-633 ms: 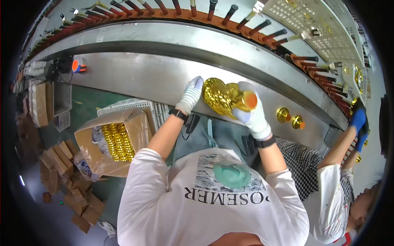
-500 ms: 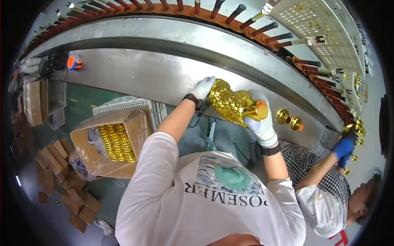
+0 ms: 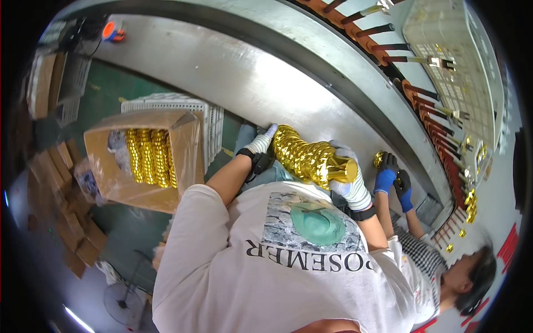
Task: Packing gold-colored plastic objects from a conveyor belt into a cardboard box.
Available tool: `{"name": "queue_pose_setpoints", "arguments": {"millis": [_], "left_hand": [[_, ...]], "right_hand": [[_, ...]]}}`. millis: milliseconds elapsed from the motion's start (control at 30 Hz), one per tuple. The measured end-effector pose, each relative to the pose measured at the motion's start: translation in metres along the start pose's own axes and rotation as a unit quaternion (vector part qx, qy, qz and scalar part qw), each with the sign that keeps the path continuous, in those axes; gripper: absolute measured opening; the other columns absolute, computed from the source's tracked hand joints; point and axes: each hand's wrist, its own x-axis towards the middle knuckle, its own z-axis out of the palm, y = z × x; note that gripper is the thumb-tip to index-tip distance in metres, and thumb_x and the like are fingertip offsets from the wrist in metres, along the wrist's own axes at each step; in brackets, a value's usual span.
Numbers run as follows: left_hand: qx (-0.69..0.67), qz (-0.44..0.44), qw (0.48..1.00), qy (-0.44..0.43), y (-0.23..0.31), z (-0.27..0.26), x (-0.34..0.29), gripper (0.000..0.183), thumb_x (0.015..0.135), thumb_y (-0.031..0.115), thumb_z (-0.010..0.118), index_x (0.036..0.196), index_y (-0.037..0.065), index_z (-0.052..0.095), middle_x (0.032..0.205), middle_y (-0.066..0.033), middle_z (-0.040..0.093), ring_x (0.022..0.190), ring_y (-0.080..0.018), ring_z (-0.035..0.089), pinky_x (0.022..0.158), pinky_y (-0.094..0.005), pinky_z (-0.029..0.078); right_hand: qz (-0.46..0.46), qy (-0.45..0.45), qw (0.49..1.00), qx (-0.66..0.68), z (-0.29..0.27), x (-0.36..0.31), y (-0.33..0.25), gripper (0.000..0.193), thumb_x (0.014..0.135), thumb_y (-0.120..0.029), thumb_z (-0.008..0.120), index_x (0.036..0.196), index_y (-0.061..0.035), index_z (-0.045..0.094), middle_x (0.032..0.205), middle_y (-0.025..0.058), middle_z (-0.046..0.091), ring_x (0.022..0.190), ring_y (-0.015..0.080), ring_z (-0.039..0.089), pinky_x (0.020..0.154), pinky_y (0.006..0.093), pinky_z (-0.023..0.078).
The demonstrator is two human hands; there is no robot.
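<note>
A long stack of nested, shiny gold cup-shaped pieces (image 3: 305, 156) lies sideways between my two hands, close to my chest. Its left end is gripped by my left hand (image 3: 262, 142) in a striped white-and-grey glove. My right hand (image 3: 355, 186), gloved the same way, wraps the right end, where a flared gold rim faces right. Some of the right fingers are hidden behind the stack. To my left stands a cardboard box (image 3: 186, 144) lined with clear plastic, holding several rows of similar gold stacks (image 3: 147, 158).
A steel bench (image 3: 222, 72) runs in front of me. At right, a co-worker's blue-and-black gloves (image 3: 385, 176) reach a gold piece (image 3: 379, 159) on it. Beyond is a rail with upright red-brown spindles (image 3: 383, 47) and a white perforated crate (image 3: 452, 50). An orange-and-blue tape roll (image 3: 112, 32) sits far left.
The gold stack has come off the bench side toward my chest, held by both hands. My view has turned. The co-worker's hands have moved to the gold pieces on the bench.
</note>
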Motion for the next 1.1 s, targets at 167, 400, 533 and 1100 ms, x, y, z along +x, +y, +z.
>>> {"name": "queue_pose_setpoints", "arguments": {"millis": [167, 400, 533, 1100], "left_hand": [[-0.094, 0.036, 0.982, -0.163, 0.006, 0.003, -0.062, 0.066, 0.093, 0.050, 0.064, 0.133, -0.002, 0.053, 0.129, -0.0135, 0.062, 0.116, -0.0244, 0.060, 0.104, -0.0363, 0.044], [-0.214, 0.128, 0.914, -0.320, -0.015, 0.003, -0.127, 0.049, 0.092, 0.032, 0.070, 0.124, -0.004, 0.059, 0.125, -0.0153, 0.065, 0.118, -0.0268, 0.060, 0.105, -0.0415, 0.046], [-0.246, 0.236, 0.888, -0.309, -0.003, -0.031, -0.200, 0.047, 0.089, 0.028, 0.073, 0.121, -0.004, 0.062, 0.119, -0.0153, 0.067, 0.110, -0.0260, 0.065, 0.100, -0.0409, 0.050], [0.070, 0.498, 0.716, 0.484, 0.027, -0.641, -0.304, 0.066, 0.094, 0.036, 0.063, 0.145, 0.000, 0.041, 0.130, -0.0160, 0.062, 0.103, -0.0281, 0.067, 0.094, -0.0384, 0.051]], "right_hand": [[0.105, -0.006, 0.987, 0.123, -0.016, -0.011, -0.014, 0.081, 0.073, -0.042, 0.084, 0.133, -0.0046, 0.044, 0.142, 0.0165, 0.047, 0.126, 0.0280, 0.052, 0.105, 0.0424, 0.045], [0.101, 0.012, 0.983, 0.151, -0.028, -0.040, -0.033, 0.087, 0.072, -0.052, 0.083, 0.137, -0.0089, 0.045, 0.138, 0.0125, 0.051, 0.131, 0.0296, 0.048, 0.112, 0.0478, 0.038], [0.117, -0.006, 0.982, 0.149, 0.003, -0.016, -0.061, 0.091, 0.070, -0.054, 0.084, 0.139, -0.0110, 0.042, 0.139, 0.0106, 0.051, 0.130, 0.0286, 0.049, 0.113, 0.0478, 0.038], [0.150, -0.446, 0.857, 0.211, 0.632, 0.208, -0.074, 0.058, 0.084, -0.037, 0.074, 0.130, -0.0090, 0.051, 0.125, 0.0077, 0.060, 0.115, 0.0221, 0.059, 0.099, 0.0420, 0.050]]}}
